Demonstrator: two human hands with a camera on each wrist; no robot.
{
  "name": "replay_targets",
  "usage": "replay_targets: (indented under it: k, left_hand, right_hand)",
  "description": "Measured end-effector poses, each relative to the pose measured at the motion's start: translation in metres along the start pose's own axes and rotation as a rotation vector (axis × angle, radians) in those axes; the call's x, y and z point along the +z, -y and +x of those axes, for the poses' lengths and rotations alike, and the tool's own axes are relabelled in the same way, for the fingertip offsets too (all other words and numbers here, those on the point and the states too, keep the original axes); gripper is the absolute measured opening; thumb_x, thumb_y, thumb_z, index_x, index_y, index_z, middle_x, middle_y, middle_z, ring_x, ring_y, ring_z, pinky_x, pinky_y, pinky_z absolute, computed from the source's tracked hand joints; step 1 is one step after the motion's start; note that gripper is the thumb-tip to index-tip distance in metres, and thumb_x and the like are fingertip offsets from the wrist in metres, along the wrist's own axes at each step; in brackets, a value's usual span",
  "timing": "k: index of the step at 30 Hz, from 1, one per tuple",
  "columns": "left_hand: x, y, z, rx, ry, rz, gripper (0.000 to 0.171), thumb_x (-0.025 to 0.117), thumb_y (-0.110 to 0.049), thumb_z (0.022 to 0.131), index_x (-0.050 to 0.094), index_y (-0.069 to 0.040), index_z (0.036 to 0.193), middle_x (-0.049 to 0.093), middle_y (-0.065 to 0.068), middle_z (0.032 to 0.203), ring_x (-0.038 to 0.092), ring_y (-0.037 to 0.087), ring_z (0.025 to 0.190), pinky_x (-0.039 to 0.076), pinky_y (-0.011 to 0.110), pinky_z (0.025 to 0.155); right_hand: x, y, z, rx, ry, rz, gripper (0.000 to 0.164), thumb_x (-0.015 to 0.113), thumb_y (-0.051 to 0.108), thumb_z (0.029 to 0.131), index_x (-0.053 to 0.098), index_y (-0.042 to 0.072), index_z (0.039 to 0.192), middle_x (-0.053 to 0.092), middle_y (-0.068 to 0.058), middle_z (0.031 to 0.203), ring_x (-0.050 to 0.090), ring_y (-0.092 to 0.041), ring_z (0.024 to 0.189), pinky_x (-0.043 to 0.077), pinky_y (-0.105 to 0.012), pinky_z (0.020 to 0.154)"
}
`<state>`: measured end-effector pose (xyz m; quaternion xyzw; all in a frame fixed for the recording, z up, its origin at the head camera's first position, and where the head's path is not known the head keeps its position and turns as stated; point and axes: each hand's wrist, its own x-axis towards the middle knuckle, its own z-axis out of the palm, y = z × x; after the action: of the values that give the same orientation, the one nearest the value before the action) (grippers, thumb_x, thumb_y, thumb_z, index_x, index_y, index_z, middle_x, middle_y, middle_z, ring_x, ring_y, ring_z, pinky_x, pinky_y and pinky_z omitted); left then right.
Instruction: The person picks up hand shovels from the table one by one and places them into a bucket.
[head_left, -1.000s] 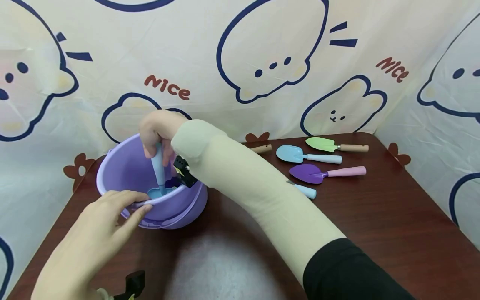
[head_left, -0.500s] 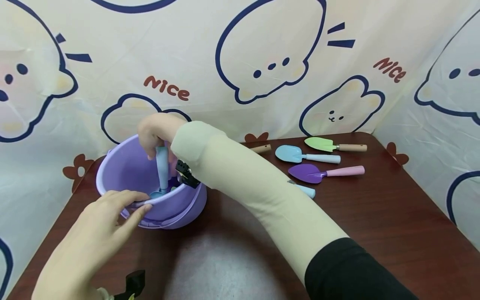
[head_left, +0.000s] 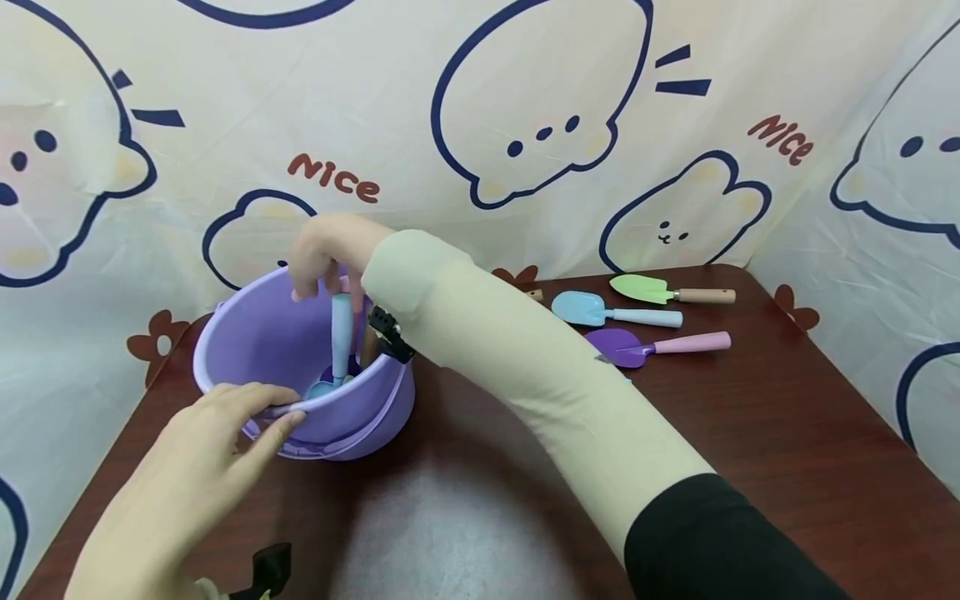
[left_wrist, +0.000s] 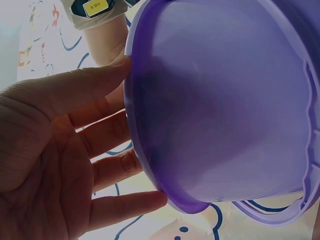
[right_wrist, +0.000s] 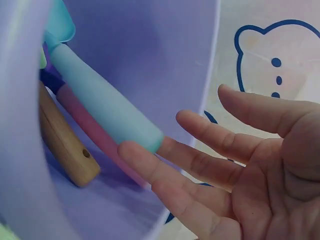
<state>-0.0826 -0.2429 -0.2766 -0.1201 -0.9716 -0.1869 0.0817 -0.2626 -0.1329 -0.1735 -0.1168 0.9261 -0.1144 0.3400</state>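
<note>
A purple bucket (head_left: 247, 333) stands on the left of the table. My left hand (head_left: 202, 450) pinches its near rim between thumb and fingers; the left wrist view shows the fingertips along the rim (left_wrist: 131, 100). Inside the bucket leans a light blue trowel, handle (right_wrist: 105, 100) up and blade low. My right hand (head_left: 330, 250) is over the bucket with fingers spread, the fingertips right at the handle's end. Beside that handle, the right wrist view shows a pink handle (right_wrist: 102, 132) and a wooden handle (right_wrist: 70, 142) in the bucket.
On the right of the brown table (head_left: 750, 442) lie a green trowel (head_left: 645, 288) with a wooden handle, a light blue trowel (head_left: 581, 308) and a purple trowel (head_left: 618, 346) with a pink handle. My right forearm covers part of the tabletop. A printed curtain (head_left: 540, 233) stands behind.
My right hand has let go of the light blue trowel, its fingers spreading and shifting slightly right. The trowel's handle has swung right to lean in the bucket. My left hand keeps its place.
</note>
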Motion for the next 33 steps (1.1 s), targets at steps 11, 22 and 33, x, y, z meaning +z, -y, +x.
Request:
replay_targets:
  k: [11,22,33]
  left_hand:
    - [0.000,-0.002,0.000,0.009,-0.012,-0.008,0.020,0.074,-0.021,0.090,0.073,-0.008,0.105,0.071,0.013,0.098,0.064,0.023,0.081,0.053,0.040,0.066]
    - [0.000,0.000,0.001,0.011,-0.019,-0.006,0.020,0.074,-0.022,0.090,0.073,-0.009,0.106,0.071,0.013,0.099,0.064,0.024,0.082,0.053,0.042,0.067]
    - [0.002,0.003,-0.002,0.003,-0.012,-0.010,0.021,0.074,-0.023,0.090,0.073,-0.011,0.108,0.071,0.014,0.102,0.064,0.024,0.083,0.055,0.042,0.068]
  right_hand:
    - [-0.031,-0.042,-0.031,-0.189,-0.059,0.128,0.030,0.062,0.038,0.097,0.059,0.029,0.125,0.071,0.002,0.115,0.074,-0.017,0.096,0.055,-0.031,0.089]
    - [-0.042,-0.119,-0.052,-0.439,-0.118,0.346,0.030,0.057,0.035,0.100,0.064,0.016,0.122,0.069,-0.005,0.120,0.072,-0.020,0.099,0.050,-0.037,0.098]
    - [-0.021,-0.200,-0.079,-0.560,-0.266,0.531,0.031,0.053,0.033,0.103,0.064,0.014,0.124,0.069,-0.006,0.120,0.069,-0.023,0.106,0.048,-0.042,0.104]
